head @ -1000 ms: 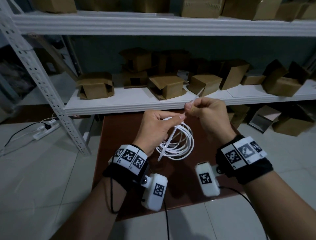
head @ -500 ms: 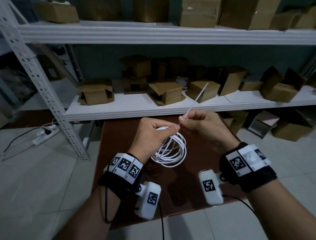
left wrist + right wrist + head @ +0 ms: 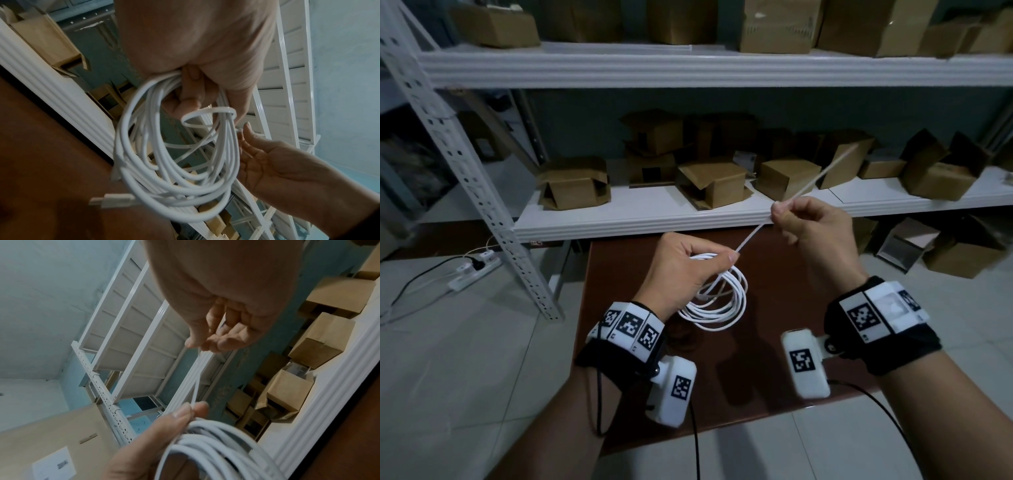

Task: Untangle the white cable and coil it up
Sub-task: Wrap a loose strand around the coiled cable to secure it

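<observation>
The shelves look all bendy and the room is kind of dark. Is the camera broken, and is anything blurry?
Not broken. Head view: the wide lens bows the shelf, the light is dim, and the thin white strip past the right hand smears. Left wrist view: the white cable in the left hand is sharp, its plug soft. Right wrist view: the near loops blur.

Left hand, at 12 o'clock: fingers curled round the top of the cable, a white coil of several loops hanging to centre. Small tie loop circles the strands just below the fingers. Plug at 7 o'clock. Right hand, at 4 o'clock, palm showing, just beside the coil. Brown surface at 8 o'clock; white shelf edge at 10 o'clock.
</observation>
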Available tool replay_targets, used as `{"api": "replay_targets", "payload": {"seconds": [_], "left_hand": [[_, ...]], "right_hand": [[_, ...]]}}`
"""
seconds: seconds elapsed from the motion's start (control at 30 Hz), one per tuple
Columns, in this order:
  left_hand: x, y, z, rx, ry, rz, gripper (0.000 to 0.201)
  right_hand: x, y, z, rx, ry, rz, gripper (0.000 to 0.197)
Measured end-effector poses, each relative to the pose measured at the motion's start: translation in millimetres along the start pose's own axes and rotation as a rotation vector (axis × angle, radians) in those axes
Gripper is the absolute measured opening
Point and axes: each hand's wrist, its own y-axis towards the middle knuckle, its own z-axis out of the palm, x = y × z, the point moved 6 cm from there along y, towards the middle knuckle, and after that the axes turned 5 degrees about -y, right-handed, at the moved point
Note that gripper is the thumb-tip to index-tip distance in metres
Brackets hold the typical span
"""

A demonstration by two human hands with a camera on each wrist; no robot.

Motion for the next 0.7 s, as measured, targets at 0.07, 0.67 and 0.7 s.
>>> {"api": "replay_targets", "payload": {"seconds": [0.07, 0.67, 0.7], "left_hand": [[0, 0, 0, -0.015, -0.017, -0.004, 0.006], [-2, -9, -3, -0.012, -0.022, 0.004, 0.003], [-1, -9, -4, -0.021, -0.024, 0.001, 0.003]], "right_hand": [[-6, -3, 11, 0.094, 0.034, 0.057, 0.031], [1, -11, 7, 0.044, 0.024, 0.001, 0.019], [-2, -13, 11, 0.079, 0.041, 0.022, 0.022]]}}
